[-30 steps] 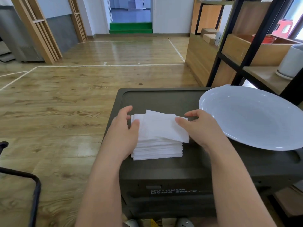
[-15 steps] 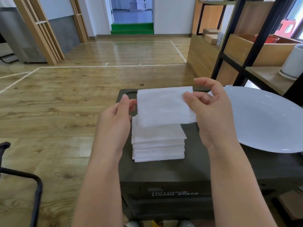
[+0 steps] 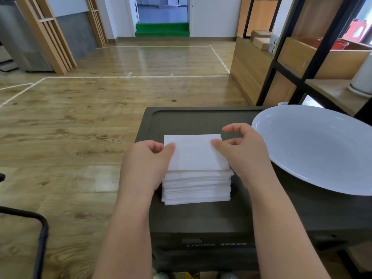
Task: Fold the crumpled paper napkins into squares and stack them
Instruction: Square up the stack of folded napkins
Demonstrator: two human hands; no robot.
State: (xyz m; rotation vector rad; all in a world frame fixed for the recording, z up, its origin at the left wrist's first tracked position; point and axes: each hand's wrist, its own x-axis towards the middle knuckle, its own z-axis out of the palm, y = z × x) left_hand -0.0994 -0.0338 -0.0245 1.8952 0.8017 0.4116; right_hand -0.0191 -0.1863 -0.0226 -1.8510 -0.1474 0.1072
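- Now the fingertips [image 3: 170,147] of the left hand [image 3: 144,164] pinch the left edge of the top napkin [image 3: 194,153], thumb on top and the other fingers curled at the edge; on the opposite edge the right hand [image 3: 244,155] has thumb and forefinger closed on the sheet, its remaining fingers arched loosely above.
- Half a second ago this napkin was held up in the air above the stack [image 3: 197,187]; it has since come down and lies flat on top, roughly square with the sheets below. By my reading, that fold is done and the sheet is being seated; only letting go is left for this one.
- One stack of folded napkins stands on the dark box lid [image 3: 201,119], between the two hands; the layers are too many and too fine to count surely.
- One white dish [image 3: 322,146] sits to the right of the stack, near it but apart, and empty as far as shown.
- No crumpled napkins show anywhere, so the job looks close to finished.
- Two hands, both bare.
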